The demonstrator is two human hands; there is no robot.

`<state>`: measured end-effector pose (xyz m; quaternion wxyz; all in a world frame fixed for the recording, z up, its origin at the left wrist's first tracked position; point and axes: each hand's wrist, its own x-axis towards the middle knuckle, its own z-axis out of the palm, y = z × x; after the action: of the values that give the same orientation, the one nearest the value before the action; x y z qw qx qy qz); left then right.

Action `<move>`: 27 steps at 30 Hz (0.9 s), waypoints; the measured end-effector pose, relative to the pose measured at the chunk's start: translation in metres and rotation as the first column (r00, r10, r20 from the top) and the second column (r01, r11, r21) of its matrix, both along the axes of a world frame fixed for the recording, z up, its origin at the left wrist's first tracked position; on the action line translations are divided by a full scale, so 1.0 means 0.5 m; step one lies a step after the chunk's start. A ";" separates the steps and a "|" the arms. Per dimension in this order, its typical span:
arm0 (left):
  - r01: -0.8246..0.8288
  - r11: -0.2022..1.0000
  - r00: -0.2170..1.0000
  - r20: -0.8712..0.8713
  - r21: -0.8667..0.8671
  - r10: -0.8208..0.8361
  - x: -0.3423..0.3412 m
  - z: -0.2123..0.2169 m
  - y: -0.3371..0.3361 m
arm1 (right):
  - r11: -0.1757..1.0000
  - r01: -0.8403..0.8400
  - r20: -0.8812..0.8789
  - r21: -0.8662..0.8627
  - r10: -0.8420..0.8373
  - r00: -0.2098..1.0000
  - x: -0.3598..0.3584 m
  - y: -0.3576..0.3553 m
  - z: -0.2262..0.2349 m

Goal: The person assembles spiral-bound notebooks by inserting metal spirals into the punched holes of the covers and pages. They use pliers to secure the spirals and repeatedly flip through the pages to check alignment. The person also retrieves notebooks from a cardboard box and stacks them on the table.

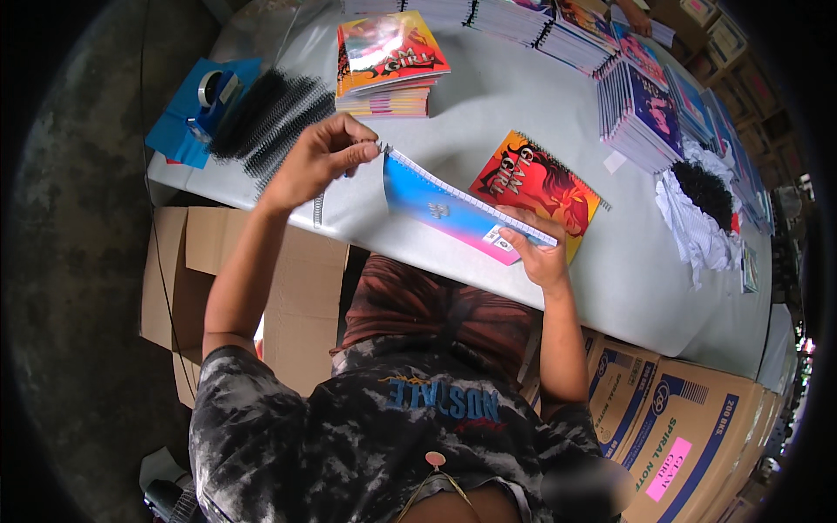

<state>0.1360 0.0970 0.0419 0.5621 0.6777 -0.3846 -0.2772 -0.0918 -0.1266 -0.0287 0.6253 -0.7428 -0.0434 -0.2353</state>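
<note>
- Nearest, the left hand (324,161) pinches thumb and finger at a black coil (384,149).
- Between both hands' fingers, a blue-pink notebook (445,207), its right end gripped by the right hand (542,260).
- Below the left fingers, an open cardboard box (301,292), contents hidden.
- Farther, below the right fingers, printed cartons (702,436), contents unseen.

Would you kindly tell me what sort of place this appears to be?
Probably a notebook-binding workshop: loose black spiral coils lie heaped on the table, a stack of notebooks stands beside them, and cardboard cartons stand by the table's near edge.
</note>
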 end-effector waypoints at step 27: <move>-0.066 0.851 -0.116 0.851 -0.521 0.512 -0.042 -0.111 -0.020 | 0.872 0.297 0.292 -0.390 -0.189 0.938 -0.017 0.099 -0.022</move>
<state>0.1149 0.0871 -0.0136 0.2572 0.6335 -0.5411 0.4896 -0.1001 -0.0769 -0.0396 0.4019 -0.8265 -0.0760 -0.3869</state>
